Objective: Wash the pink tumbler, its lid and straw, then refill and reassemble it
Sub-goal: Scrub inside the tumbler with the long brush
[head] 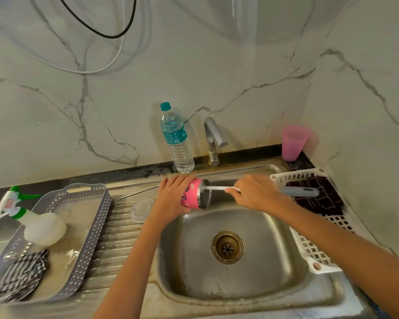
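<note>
Left fingers [171, 182] are curling over the top of the pink tumbler [191, 197], thumb hidden. The left hand [173, 195] is gripping it on its side with the open mouth facing right, at the back-left edge of the sink [274, 261]. Right fingers [232, 191] are closing round the white stem of a bottle brush [217, 188], so the right hand [257, 192] is holding it. The grey handle is sticking out to the right past the hand, and the head is sitting inside the tumbler mouth with the bristles out of sight. Read: scrubbing the tumbler's inside, 1 of 3 wash items in progress. The lid [141, 209], clear, is lying on the drainboard [115, 229] just left of the left forearm. The straw [138, 192], thin metal, is lying behind it. Both are sitting apart from the tumbler, and I can't tell whether either is washed. The tap [213, 137] isn't showing any stream, and I'm not seeing foam, so the rinse is probably pending. Looking outstanding: rinsing the tumbler, doing the lid and straw if not done, refilling, then reassembling. A capped water bottle [176, 141] is standing just behind the tumbler, beside the tap, and is the likely refill source. Calling it early, the first third at best.
</note>
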`<state>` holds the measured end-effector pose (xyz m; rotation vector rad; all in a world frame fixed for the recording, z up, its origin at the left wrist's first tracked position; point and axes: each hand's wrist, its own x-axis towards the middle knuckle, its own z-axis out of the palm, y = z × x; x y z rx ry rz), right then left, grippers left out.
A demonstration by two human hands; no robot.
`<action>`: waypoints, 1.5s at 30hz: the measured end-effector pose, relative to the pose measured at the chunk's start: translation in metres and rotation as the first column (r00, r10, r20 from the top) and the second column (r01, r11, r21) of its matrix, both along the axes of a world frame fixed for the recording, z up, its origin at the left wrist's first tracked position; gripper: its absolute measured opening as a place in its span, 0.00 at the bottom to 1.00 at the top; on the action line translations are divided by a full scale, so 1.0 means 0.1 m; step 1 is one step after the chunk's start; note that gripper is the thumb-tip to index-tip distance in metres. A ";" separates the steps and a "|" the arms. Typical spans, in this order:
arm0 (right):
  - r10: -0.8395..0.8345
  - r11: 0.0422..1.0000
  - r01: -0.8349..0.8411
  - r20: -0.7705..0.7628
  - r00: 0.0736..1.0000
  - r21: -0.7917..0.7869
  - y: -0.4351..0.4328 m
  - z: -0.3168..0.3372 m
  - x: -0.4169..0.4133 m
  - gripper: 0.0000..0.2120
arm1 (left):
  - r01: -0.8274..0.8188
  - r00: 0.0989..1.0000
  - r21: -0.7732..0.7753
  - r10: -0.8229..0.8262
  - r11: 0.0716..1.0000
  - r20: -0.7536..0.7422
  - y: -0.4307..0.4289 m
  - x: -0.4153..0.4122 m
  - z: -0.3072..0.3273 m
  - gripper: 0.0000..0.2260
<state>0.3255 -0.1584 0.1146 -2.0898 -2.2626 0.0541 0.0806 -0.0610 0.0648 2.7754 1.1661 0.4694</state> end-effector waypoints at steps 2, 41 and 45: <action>0.011 0.999 -0.011 -0.013 1.000 0.030 0.01 -0.02 -0.11 0.21 | 0.026 0.999 -0.027 -0.026 0.999 0.024 -0.03 0.08 0.00 0.42; -0.213 0.977 0.198 -0.472 0.856 -0.081 -0.52 -0.32 0.00 0.16 | 0.085 0.482 -0.851 0.726 0.519 0.491 -0.30 0.16 -0.19 0.34; -0.141 0.990 0.103 -0.578 0.803 -0.099 -0.54 -0.46 -0.22 0.12 | 0.384 0.153 -0.847 0.880 0.367 0.451 -0.47 0.39 -0.35 0.36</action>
